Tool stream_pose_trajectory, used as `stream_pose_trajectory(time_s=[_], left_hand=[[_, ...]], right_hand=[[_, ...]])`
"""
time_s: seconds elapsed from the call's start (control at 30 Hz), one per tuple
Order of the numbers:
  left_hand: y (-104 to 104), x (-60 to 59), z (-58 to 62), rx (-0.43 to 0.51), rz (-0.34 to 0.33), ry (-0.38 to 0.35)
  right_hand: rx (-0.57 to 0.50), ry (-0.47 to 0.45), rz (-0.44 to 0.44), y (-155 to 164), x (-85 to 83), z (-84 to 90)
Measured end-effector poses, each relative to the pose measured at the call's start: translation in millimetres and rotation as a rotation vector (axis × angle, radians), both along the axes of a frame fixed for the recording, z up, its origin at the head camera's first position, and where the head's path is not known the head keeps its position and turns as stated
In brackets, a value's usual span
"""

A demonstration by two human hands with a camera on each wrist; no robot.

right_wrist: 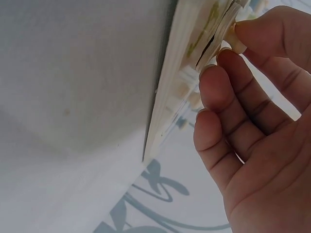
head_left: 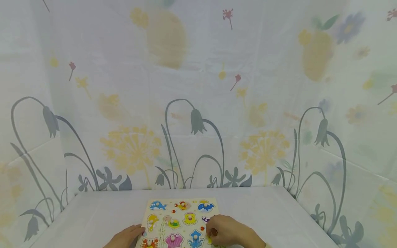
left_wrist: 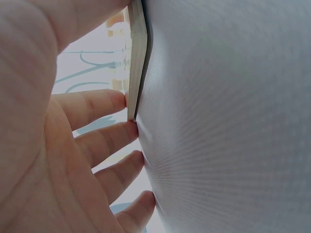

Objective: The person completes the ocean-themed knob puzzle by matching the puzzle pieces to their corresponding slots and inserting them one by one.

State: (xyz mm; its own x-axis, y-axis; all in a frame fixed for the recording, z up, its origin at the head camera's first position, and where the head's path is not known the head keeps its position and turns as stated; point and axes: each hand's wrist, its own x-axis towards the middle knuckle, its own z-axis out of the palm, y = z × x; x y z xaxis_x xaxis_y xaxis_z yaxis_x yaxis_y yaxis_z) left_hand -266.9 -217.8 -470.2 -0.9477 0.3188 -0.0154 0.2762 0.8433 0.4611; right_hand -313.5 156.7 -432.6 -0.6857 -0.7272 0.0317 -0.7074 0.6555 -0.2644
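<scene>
Behind everything, a pale curtain [head_left: 198, 86] printed with grey bell flowers and yellow dandelions fills most of the head view, down to the far edge of the table [head_left: 93, 213]. That table, covered in white cloth, takes up the lower part of the frame. On it, at lower centre, lies a wooden peg puzzle board [head_left: 180, 222] with sea-animal pieces: a blue whale [head_left: 157, 206] at its upper left, a yellow octopus [head_left: 190, 218] in the middle, a pink shell [head_left: 174, 240] near the bottom edge.

At the board's left edge rests the left hand [head_left: 127, 237]; in the left wrist view its fingers [left_wrist: 97, 108] lie straight, tips touching the board's side [left_wrist: 137, 58] and the cloth, gripping nothing. Over the board's lower right sits the right hand [head_left: 227, 231]. In the right wrist view its thumb and forefinger [right_wrist: 223, 92] pinch the small peg [right_wrist: 236, 42] of a puzzle piece [right_wrist: 223, 29], whose near edge appears slightly lifted off the board [right_wrist: 170, 97].
</scene>
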Motion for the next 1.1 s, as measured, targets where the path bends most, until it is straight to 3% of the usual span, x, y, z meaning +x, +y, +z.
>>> stream_pose_trajectory(time_s=[0.6,0.8,1.1], left_hand=[[-1,1.1,-0.9,-0.001,-0.010,0.019],[0,9.0,-5.1,-0.002,-0.003,-0.008],[2,8.9,6.9,0.025,0.000,-0.015]], right_hand=[[-0.009,-0.047,-0.021,-1,-2.9,-0.7],[-0.007,-0.037,-0.010,-1,1.5,-6.9],[0.001,-0.082,-0.068,1,-0.7,1.5]])
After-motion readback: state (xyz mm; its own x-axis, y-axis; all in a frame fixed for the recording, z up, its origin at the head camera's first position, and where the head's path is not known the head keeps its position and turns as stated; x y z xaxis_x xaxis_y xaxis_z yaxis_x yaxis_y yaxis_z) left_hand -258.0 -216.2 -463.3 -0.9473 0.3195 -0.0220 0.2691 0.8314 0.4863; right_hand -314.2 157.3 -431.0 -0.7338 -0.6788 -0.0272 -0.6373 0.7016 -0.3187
